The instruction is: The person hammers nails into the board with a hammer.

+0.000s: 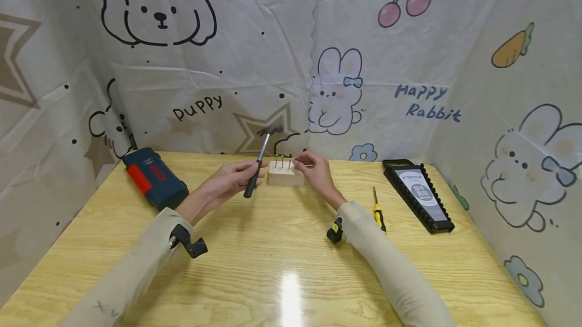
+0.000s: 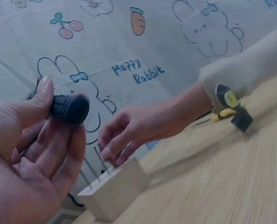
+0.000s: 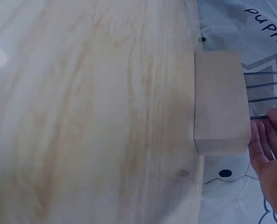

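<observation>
Sleeved forearms lie nearest; on the left, the hammer [image 1: 259, 162] is gripped by its handle in the left hand [image 1: 229, 180], head raised. Rightward, on the wooden block [image 1: 285, 174], a nail [image 1: 290, 163] is pinched upright by the right hand [image 1: 316, 171]. Nail-starting appears in hand; a light, accurate tap is called for.

A small hammer [image 1: 259, 162] with a black rubber grip and a grey metal head is held tilted, head up and away from the person, just left of a pale wooden block [image 1: 285, 175]. The block lies flat on the table [image 1: 282, 256] toward its far edge. Several thin nails [image 1: 283, 161] stand upright in a row in its top face, only partly driven in.
</observation>
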`<state>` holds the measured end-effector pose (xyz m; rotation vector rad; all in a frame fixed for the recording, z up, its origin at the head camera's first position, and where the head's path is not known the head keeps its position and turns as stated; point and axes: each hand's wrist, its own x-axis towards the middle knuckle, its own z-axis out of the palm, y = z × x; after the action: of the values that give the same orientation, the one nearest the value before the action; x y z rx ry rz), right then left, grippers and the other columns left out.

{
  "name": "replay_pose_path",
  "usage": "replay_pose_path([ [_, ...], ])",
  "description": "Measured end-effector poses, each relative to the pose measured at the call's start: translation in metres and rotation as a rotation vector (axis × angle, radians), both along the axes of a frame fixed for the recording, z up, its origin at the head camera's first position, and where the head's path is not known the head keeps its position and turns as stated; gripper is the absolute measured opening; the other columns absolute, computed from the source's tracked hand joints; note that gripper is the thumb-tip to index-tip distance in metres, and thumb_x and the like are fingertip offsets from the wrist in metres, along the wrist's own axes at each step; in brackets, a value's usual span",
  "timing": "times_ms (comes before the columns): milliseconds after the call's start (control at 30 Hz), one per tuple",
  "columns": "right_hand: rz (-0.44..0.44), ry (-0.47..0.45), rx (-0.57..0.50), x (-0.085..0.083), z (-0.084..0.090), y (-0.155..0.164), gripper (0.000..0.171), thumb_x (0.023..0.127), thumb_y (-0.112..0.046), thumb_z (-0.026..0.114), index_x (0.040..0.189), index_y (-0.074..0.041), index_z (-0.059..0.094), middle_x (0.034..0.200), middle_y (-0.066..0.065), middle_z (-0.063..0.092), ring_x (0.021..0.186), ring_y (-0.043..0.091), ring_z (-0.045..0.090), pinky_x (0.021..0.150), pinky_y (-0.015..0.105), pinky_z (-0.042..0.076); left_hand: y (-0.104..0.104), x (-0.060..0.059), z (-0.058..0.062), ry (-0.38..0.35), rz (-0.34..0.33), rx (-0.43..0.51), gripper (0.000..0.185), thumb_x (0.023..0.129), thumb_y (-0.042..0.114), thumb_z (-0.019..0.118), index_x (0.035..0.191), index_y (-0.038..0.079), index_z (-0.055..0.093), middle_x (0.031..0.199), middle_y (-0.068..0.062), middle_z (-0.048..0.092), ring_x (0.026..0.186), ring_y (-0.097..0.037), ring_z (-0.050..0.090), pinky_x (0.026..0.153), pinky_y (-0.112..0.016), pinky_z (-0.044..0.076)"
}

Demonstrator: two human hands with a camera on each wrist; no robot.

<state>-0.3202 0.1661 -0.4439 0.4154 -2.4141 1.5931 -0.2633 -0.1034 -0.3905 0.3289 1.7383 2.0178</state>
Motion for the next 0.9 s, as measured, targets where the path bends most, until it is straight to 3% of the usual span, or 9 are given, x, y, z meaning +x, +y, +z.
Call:
replay_pose_path([
  [167, 0.008, 0.021, -0.017, -0.001, -0.001, 0.001, 0.024, 0.102, -0.008, 0.069, 0.123, 0.005, 0.066, 0.114, 0.021, 0.072, 0.104, 0.032, 0.07, 0.094, 0.038, 0.058, -0.012, -0.005, -0.005, 0.018, -0.005, -0.089, 0.053, 0.11, 0.024, 0.058, 0.153, -0.005, 0.047, 0.113, 0.002, 0.07, 0.102, -0.012, 0.073, 0.098, -0.032, 0.055],
  [267, 0.012, 0.026, -0.011, -0.001, -0.001, 0.002, 0.021, 0.102, -0.01, 0.069, 0.118, 0.004, 0.068, 0.114, 0.02, 0.072, 0.104, 0.031, 0.07, 0.094, 0.039, 0.059, -0.021, -0.009, -0.007, 0.044, 0.048, -0.184, 0.053, 0.108, 0.026, 0.063, 0.149, -0.006, 0.052, 0.112, 0.002, 0.072, 0.102, -0.013, 0.074, 0.094, -0.032, 0.058],
  [400, 0.008, 0.038, 0.013, -0.003, -0.001, 0.001, 0.016, 0.103, -0.012, 0.069, 0.112, 0.002, 0.07, 0.112, 0.018, 0.073, 0.103, 0.03, 0.072, 0.092, 0.038, 0.059, -0.028, -0.014, -0.007, 0.076, 0.131, -0.374, 0.052, 0.104, 0.028, 0.069, 0.143, -0.005, 0.059, 0.125, -0.016, 0.072, 0.102, -0.013, 0.071, 0.089, -0.033, 0.061],
  [500, 0.013, 0.045, 0.034, -0.003, 0.0, 0.002, 0.015, 0.104, -0.012, 0.068, 0.111, 0.001, 0.071, 0.111, 0.018, 0.073, 0.102, 0.029, 0.072, 0.093, 0.038, 0.059, -0.028, -0.016, -0.006, 0.078, 0.135, -0.471, 0.053, 0.104, 0.028, 0.069, 0.143, -0.006, 0.059, 0.138, -0.025, 0.064, 0.106, -0.018, 0.072, 0.089, -0.035, 0.061],
  [667, 0.03, 0.044, 0.053, -0.004, 0.003, 0.005, 0.015, 0.103, -0.011, 0.069, 0.11, 0.002, 0.071, 0.108, 0.019, 0.073, 0.101, 0.031, 0.071, 0.093, 0.041, 0.059, -0.024, -0.024, -0.008, 0.054, 0.125, -0.528, 0.052, 0.104, 0.027, 0.069, 0.142, -0.007, 0.059, 0.133, -0.025, 0.067, 0.093, -0.016, 0.076, 0.083, -0.033, 0.062],
  [767, 0.036, 0.043, 0.063, -0.005, 0.003, 0.006, 0.014, 0.102, -0.009, 0.07, 0.11, 0.003, 0.07, 0.109, 0.019, 0.073, 0.101, 0.031, 0.07, 0.094, 0.041, 0.059, -0.022, -0.03, -0.013, 0.0, 0.13, -0.531, 0.053, 0.103, 0.027, 0.07, 0.143, -0.007, 0.059, 0.128, -0.024, 0.071, 0.08, -0.01, 0.074, 0.081, -0.032, 0.062],
  [900, 0.044, 0.039, 0.07, -0.005, 0.002, 0.006, 0.015, 0.102, -0.009, 0.07, 0.111, 0.003, 0.07, 0.111, 0.02, 0.073, 0.103, 0.032, 0.07, 0.095, 0.04, 0.059, -0.021, -0.036, -0.02, -0.049, 0.143, -0.524, 0.053, 0.103, 0.024, 0.07, 0.143, -0.007, 0.058, 0.126, -0.022, 0.071, 0.077, -0.008, 0.074, 0.082, -0.034, 0.062],
])
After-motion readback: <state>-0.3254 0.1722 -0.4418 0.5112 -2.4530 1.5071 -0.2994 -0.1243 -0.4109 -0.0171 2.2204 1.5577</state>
